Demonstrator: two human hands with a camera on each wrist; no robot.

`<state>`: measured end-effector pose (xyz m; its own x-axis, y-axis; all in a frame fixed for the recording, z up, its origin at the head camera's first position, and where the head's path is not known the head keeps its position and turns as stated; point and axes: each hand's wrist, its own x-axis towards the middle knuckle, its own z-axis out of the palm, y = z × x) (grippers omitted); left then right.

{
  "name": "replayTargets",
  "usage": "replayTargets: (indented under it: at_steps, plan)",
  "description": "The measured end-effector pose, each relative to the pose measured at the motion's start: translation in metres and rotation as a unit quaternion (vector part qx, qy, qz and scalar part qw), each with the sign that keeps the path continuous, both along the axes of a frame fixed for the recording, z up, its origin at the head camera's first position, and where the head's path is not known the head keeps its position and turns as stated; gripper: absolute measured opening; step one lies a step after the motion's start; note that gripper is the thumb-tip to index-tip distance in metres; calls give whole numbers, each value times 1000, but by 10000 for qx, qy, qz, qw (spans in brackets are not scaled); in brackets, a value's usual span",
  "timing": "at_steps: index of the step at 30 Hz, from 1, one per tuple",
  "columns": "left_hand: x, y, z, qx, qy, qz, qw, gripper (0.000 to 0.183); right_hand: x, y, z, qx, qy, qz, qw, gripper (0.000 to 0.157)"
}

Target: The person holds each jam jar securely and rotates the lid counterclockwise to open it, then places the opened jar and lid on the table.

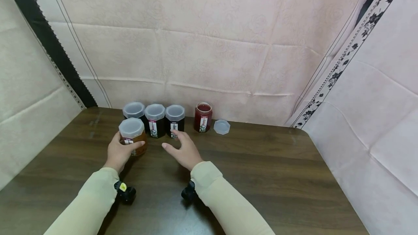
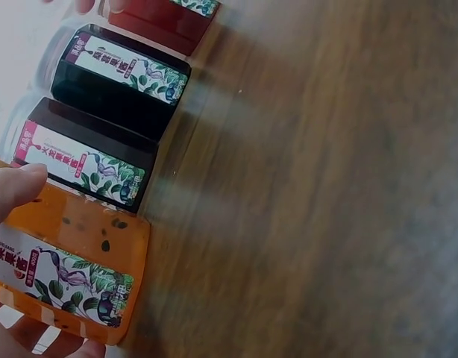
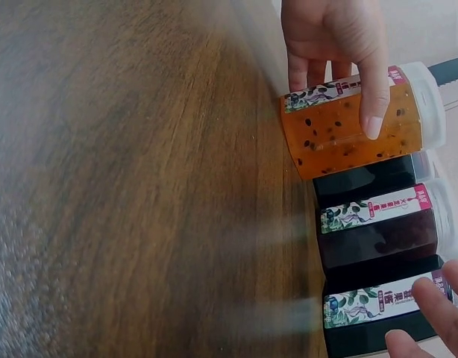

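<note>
My left hand [image 1: 119,151] grips an orange jam jar [image 1: 139,148] with a whitish lid, thumb on one side and fingers round the other. Dark seeds show through its wall in the right wrist view. Behind it stand three dark jars with similar lids: a left one [image 1: 134,108], a middle one [image 1: 156,123] and a right one [image 1: 176,122]. My right hand [image 1: 185,152] is just in front of the right dark jar, thumb and fingers spread, holding nothing. In the right wrist view, its fingertips [image 3: 430,306] overlap that jar's label.
A red jar [image 1: 203,118] without a lid stands right of the dark jars. Beside it a translucent octagonal lid [image 1: 222,127] lies on the brown wooden table [image 1: 277,177]. Pale cloth [image 1: 212,46] hangs behind the table and along both sides.
</note>
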<state>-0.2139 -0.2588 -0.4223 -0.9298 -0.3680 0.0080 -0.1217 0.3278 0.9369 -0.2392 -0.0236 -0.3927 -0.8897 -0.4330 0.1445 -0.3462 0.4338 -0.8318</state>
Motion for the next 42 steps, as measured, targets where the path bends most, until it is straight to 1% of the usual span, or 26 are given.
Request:
replayTargets:
  at_steps: [7,14,18,29,36,42]
  plan:
    - [2,4,2,-9,98,99,9999,91,0,-1,0,53,0,-43,10000,62]
    - [4,11,3,-128,406,97,9990,85,0,1,4,54,-71,-49,9999,65]
    - [7,16,4,-171,474,-4,9987,83,-1,4,7,133,1,-74,9999,65]
    - [14,26,8,-172,625,-282,9975,85,2,11,16,493,477,-59,9976,67]
    - [18,35,10,-147,560,-424,9974,86,6,17,24,713,623,-101,9955,68]
    - [20,42,13,-161,573,-578,9966,85,5,20,29,986,862,-131,9913,68]
